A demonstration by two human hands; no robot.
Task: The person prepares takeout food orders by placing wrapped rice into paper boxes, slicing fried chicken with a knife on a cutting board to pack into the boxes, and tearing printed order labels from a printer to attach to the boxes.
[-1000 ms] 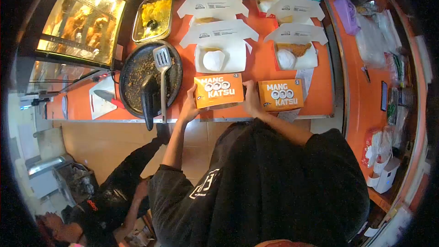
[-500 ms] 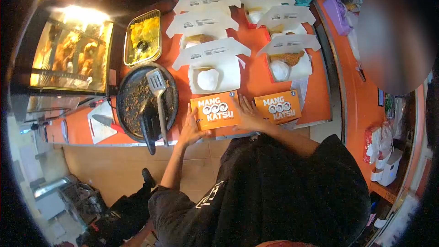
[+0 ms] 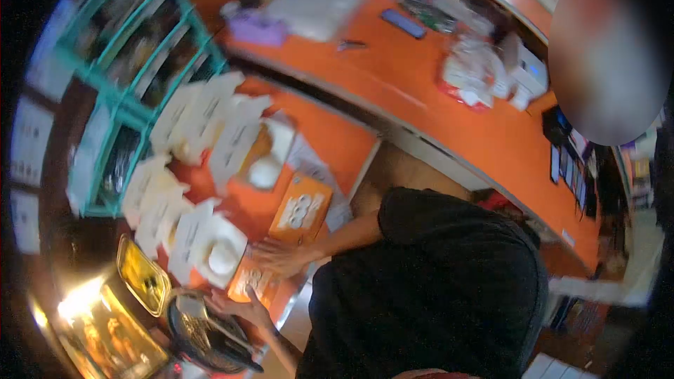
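Observation:
A closed orange takeout box (image 3: pixel 250 282) with white print lies at the table's front edge, between my two hands. At its left side is my left hand (image 3: pixel 244 307), open with thumb and fingers apart. My right hand (image 3: pixel 282 257) lies along the other side, fingers stretched out and touching the box. Beyond the right hand is a second closed orange takeout box (image 3: pixel 302 209). Behind them stand open takeout boxes, one with a white ball of rice (image 3: pixel 223 258), another with rice (image 3: pixel 265 173) and a brown fried piece (image 3: pixel 262 142). Motion blurs the view.
A dark round pan (image 3: pixel 193 319) and a tray of yellow food (image 3: pixel 142 277) sit left, near a lit display warmer (image 3: pixel 116 330). Teal shelving (image 3: pixel 130 102) stands behind. Across a gap, an orange counter (image 3: pixel 421 91) carries a blue phone (image 3: pixel 404 24) and plastic bags (image 3: pixel 472 74).
My view has swung to the right, bringing the other counter into sight. Both hands remain at the same closed box. The co-worker at lower left has gone out of view.

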